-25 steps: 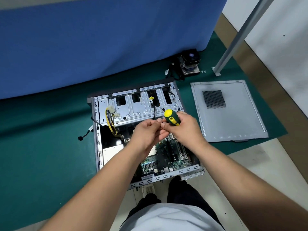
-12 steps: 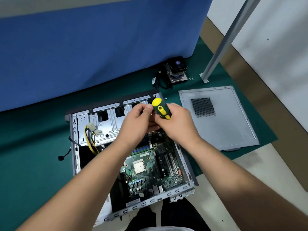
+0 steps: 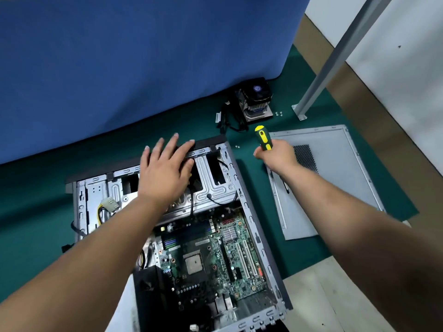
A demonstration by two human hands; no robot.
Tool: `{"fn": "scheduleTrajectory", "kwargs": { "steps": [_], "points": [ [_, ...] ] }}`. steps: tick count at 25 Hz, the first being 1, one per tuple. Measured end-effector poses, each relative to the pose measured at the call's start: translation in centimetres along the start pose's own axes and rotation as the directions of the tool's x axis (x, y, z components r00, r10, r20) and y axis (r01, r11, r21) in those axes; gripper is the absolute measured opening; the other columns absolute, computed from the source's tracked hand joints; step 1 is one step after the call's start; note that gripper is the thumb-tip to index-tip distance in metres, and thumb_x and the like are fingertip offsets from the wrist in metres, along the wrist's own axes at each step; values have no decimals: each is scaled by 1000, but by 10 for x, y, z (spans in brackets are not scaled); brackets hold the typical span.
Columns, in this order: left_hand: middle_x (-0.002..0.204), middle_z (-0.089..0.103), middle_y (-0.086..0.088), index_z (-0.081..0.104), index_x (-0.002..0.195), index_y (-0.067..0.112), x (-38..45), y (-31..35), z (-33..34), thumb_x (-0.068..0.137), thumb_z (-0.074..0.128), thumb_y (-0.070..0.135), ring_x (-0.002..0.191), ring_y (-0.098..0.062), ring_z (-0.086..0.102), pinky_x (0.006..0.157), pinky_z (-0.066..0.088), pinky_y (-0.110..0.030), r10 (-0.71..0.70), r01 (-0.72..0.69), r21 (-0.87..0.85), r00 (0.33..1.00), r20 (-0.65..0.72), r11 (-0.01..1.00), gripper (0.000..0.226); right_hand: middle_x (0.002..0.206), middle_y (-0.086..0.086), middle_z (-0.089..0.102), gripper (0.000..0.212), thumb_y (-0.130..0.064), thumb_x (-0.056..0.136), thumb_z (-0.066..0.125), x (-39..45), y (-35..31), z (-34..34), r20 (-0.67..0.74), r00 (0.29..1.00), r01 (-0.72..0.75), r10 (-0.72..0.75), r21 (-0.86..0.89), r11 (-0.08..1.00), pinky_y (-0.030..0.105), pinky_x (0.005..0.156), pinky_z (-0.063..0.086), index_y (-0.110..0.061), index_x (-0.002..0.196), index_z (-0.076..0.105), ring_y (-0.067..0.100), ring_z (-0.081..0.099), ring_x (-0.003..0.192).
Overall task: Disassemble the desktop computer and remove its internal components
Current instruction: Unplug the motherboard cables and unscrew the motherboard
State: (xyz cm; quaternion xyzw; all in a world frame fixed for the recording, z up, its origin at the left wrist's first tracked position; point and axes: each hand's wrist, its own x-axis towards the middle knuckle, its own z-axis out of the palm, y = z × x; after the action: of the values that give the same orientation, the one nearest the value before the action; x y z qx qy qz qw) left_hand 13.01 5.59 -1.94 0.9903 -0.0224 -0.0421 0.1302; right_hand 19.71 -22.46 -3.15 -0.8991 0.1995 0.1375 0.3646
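The open computer case [image 3: 251,226] lies on its side on the green mat [image 3: 36,224], its interior facing up. The left hand [image 3: 165,173] reaches over the far end of the case with its grip spread, fingers straight and fanned, lying across the metal drive cage [image 3: 215,185] near the case's dark front edge. The right hand [image 3: 278,155] is off to the right of the case, over the mat and the near corner of the removed side panel [image 3: 335,178]; its grip is curled tight around the yellow-and-black screwdriver [image 3: 263,138], whose handle end sticks up and away from the fist (the shaft is hidden).

Inside the case, the green motherboard [image 3: 211,257] is seated in place, with the bare processor socket [image 3: 193,262] near its middle and white expansion slots [image 3: 247,257] to the right. A yellow-and-black cable bundle with a white connector [image 3: 109,204] hangs at the left of the drive cage.

Beyond the case, near the blue cloth backdrop [image 3: 143,56], the removed cooler fan [image 3: 256,97] sits on the mat with its black cable [image 3: 227,118] trailing beside it. A few small screws [image 3: 278,113] lie just right of it, near the foot of a grey metal post [image 3: 330,61].
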Motion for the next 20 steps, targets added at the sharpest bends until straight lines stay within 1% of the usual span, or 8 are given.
{"fn": "scheduleTrajectory", "kwargs": {
  "steps": [1, 3, 6, 7, 10, 13, 16, 20],
  "points": [
    [168, 21, 10, 25, 157, 48, -1, -7, 9, 107, 27, 53, 156, -20, 15, 126, 6, -46, 16, -16, 39, 1000, -17, 999, 50, 89, 14, 69, 19, -24, 88, 69, 18, 1, 9, 6, 1000, -11, 11, -19, 1000, 35, 72, 48, -6, 87, 67, 33, 63, 87],
    [166, 27, 10, 24, 157, 47, -1, -13, 22, 107, 24, 54, 153, -19, 22, 123, 13, -46, 49, -42, 81, 995, -89, 996, 50, 91, 12, 71, 20, -26, 87, 71, 51, -5, 28, 19, 1000, -22, 23, -51, 998, 33, 74, 50, -6, 91, 69, 31, 66, 91],
    [161, 36, 11, 29, 155, 47, 2, -14, 25, 106, 23, 54, 150, -17, 29, 121, 18, -45, 42, -29, 84, 987, -152, 996, 50, 71, 0, 61, 21, -25, 83, 74, 85, -15, 50, 19, 999, -39, 41, -76, 996, 27, 58, 43, -16, 72, 59, 26, 62, 77],
    [161, 37, 11, 29, 155, 47, 3, -14, 27, 106, 23, 53, 150, -17, 30, 121, 19, -45, 42, -27, 93, 985, -165, 995, 49, 70, -1, 59, 22, -24, 82, 75, 94, -16, 56, 23, 999, -37, 39, -99, 994, 26, 58, 43, -17, 71, 57, 25, 61, 77],
    [161, 38, 11, 30, 155, 47, 1, -16, 30, 107, 25, 52, 150, -17, 30, 121, 18, -45, 51, -32, 100, 980, -195, 994, 49, 86, 4, 65, 15, -21, 81, 78, 109, -16, 70, 28, 999, -41, 47, -185, 982, 29, 73, 52, -21, 86, 65, 26, 63, 86],
    [161, 37, 10, 30, 155, 47, 2, -16, 31, 107, 26, 51, 150, -17, 30, 121, 18, -45, 53, -33, 104, 979, -199, 994, 49, 92, 4, 67, 20, -21, 78, 81, 116, -16, 73, 14, 997, -78, 82, -186, 979, 30, 76, 54, -22, 82, 61, 25, 64, 88],
    [161, 37, 11, 30, 155, 47, 2, -16, 32, 107, 26, 51, 150, -16, 29, 121, 18, -45, 45, -25, 99, 979, -200, 995, 49, 89, 3, 67, 23, -21, 76, 83, 117, -15, 72, 29, 993, -107, 113, -170, 980, 28, 73, 51, -22, 80, 60, 24, 64, 86],
    [160, 38, 11, 30, 155, 47, 4, -18, 34, 107, 26, 51, 149, -16, 30, 121, 18, -44, 54, -32, 106, 975, -215, 994, 49, 71, -4, 59, 27, -27, 78, 80, 108, -15, 63, 26, 996, -82, 85, -110, 990, 24, 60, 42, -20, 70, 56, 23, 61, 79]
  ]
}}
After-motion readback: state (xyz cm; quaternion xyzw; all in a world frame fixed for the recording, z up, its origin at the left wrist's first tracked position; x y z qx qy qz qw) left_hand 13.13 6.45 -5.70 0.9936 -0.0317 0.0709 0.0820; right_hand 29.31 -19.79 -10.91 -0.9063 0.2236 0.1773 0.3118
